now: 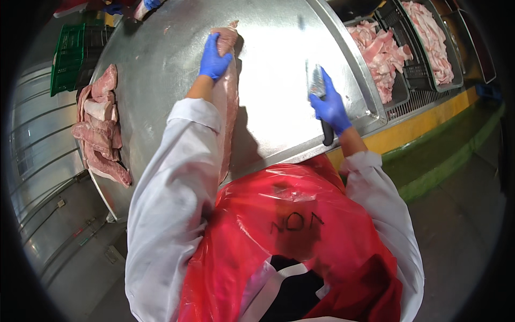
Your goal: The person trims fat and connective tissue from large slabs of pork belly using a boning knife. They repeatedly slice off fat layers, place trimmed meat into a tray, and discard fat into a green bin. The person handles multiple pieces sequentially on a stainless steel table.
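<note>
A long strip of pork (pixel 230 115), pale pink, lies lengthwise on the steel table, running from near my apron toward the far side. My left hand (pixel 215 60), in a blue glove, grips it near its far end, fingers closed over the meat. To the right, my right hand (pixel 332 109), also gloved in blue, is wrapped around the dark handle of a knife (pixel 328 133). Its blade points away from me, held above the bare metal and apart from the pork. Part of the handle is hidden by the fingers.
More pork pieces (pixel 99 126) are piled at the steel table's (pixel 161 59) left edge. A green crate (pixel 67 59) stands beyond them. Dark bins of pale meat trimmings (pixel 383 59) sit right of the raised table rim. Another person's gloved hand (pixel 152 4) shows at the far left.
</note>
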The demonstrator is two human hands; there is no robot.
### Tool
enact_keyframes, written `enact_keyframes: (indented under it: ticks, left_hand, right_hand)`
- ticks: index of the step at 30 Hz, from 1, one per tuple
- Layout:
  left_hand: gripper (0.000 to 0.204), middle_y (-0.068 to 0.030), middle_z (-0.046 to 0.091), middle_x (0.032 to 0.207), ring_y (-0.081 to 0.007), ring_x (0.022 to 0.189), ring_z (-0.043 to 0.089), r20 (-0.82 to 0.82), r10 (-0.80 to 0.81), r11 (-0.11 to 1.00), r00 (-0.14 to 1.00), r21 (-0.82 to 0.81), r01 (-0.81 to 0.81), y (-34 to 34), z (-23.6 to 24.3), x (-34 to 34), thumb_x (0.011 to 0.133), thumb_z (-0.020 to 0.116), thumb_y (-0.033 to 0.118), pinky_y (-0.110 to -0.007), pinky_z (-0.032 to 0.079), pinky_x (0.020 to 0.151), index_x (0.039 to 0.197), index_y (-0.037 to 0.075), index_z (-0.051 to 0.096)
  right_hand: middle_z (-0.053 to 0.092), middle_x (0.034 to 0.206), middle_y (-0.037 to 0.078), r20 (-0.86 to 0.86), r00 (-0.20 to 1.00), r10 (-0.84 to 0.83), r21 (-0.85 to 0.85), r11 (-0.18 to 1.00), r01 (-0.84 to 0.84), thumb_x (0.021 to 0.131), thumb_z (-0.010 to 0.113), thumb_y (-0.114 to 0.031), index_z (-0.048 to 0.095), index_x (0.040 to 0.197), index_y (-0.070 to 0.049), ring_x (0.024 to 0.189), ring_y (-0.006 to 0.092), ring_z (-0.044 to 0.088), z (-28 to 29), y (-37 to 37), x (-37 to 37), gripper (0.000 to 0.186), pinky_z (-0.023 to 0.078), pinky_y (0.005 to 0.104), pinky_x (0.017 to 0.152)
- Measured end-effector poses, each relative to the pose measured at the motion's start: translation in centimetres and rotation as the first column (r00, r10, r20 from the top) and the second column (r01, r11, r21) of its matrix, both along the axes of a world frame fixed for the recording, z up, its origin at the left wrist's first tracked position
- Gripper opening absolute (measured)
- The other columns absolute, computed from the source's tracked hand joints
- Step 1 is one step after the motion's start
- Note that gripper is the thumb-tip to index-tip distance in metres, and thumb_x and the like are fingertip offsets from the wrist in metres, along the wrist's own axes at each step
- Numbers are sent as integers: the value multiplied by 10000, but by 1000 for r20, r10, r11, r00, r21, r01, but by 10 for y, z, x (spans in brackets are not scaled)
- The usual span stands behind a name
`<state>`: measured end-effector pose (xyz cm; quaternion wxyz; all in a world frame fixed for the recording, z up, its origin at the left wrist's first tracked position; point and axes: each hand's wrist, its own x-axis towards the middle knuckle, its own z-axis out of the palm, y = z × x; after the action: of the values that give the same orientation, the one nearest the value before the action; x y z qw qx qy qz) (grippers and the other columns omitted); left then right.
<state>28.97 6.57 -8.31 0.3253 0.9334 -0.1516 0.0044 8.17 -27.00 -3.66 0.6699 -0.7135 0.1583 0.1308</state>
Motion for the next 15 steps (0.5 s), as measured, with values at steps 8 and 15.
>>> enact_keyframes:
  ticks: [8,15]
  left_hand:
    - [828,-307,381,1481,-402,1395,386,-141,75,977,987,-189,-101,19,1,7,831,635,208,-399,326,1137,1501,-28,209]
    - [819,-351,211,1542,-475,1441,243,-32,78,991,996,-105,-81,22,-12,8,819,649,269,-443,238,1187,1454,-57,247]
  right_hand:
    - [689,855,205,-41,971,236,-211,948,-239,888,546,-168,127,1590,-266,585,238,647,-20,126,151,824,552,376,582]
    - [640,1212,265,-34,939,341,-468,825,-317,874,553,-240,104,1587,-173,1100,409,642,-10,172,226,845,508,466,963]
